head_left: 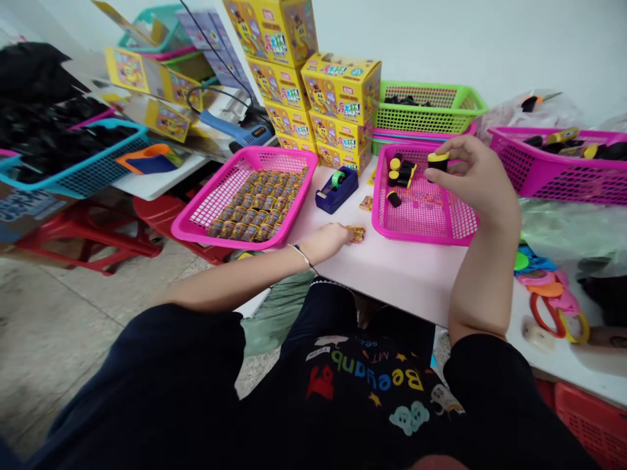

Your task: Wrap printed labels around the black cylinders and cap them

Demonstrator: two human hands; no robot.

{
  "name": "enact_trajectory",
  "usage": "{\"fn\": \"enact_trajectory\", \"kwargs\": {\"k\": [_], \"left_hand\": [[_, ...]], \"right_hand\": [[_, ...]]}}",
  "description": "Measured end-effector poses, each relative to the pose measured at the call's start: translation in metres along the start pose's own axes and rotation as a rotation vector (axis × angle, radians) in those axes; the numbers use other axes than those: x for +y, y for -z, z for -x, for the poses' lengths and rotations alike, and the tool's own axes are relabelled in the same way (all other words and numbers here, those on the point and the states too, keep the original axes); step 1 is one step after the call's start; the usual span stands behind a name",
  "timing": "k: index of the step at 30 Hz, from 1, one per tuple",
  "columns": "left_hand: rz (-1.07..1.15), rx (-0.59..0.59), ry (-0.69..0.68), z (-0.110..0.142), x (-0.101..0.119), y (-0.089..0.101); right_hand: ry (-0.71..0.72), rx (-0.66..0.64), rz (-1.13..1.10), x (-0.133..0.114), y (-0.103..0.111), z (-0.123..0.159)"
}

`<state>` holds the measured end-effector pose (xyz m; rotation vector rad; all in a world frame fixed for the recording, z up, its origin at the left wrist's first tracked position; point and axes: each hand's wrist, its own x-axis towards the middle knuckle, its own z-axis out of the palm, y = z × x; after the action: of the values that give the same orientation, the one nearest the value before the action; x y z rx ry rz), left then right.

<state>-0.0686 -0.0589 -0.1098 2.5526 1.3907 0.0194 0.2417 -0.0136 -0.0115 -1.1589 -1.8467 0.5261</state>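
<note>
My right hand [470, 173] is raised over the right pink basket [424, 234], its fingers closed on a small black cup with a yellow rim [437, 162]. Several more black-and-yellow cups [402, 173] lie in that basket. On the white table, my left hand [333, 240] pinches a small printed yellow wrapper [356, 234] at its edge. Another printed piece [366, 203] rests a little farther back. To the left, a pink basket [196, 225] holds rows of small wrapped cups [259, 205]. A dark blue tape dispenser [337, 189] with green tape stands between the baskets.
Yellow printed boxes [337, 91] are stacked against the wall. A green basket [426, 108] and another pink basket [563, 170] stand at the back right. At left are a blue basket of black parts [73, 176] and a blue heat-gun-like tool [235, 129]. Coloured rings [548, 313] lie at right.
</note>
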Motion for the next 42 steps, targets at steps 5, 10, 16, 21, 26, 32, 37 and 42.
{"fn": "enact_trajectory", "kwargs": {"k": [5,10,16,21,26,32,37,42], "left_hand": [[0.104,0.31,0.037,-0.017,0.028,0.061],[0.537,0.744,-0.121,-0.057,0.072,0.105],[0.608,0.773,-0.204,-0.071,0.092,0.109],[0.55,0.742,-0.32,-0.076,0.078,0.103],[0.356,0.781,-0.478,-0.085,0.068,0.099],[0.338,0.91,-0.515,-0.078,0.069,0.099],[0.615,0.774,-0.485,-0.071,0.07,0.104],[0.931,0.638,-0.596,-0.07,0.067,0.107]], "right_hand": [[0.044,0.017,-0.025,-0.002,0.01,0.005],[0.062,0.094,0.103,-0.009,0.01,0.006],[0.104,0.294,0.088,-0.029,0.015,0.018],[0.219,0.56,-0.201,-0.028,0.002,0.015],[0.207,0.688,-0.397,-0.03,-0.014,0.008],[0.204,0.622,-0.477,-0.039,-0.022,0.011],[0.32,0.553,-0.365,-0.037,-0.025,0.012],[0.378,0.403,-0.175,-0.033,-0.022,0.015]]}}
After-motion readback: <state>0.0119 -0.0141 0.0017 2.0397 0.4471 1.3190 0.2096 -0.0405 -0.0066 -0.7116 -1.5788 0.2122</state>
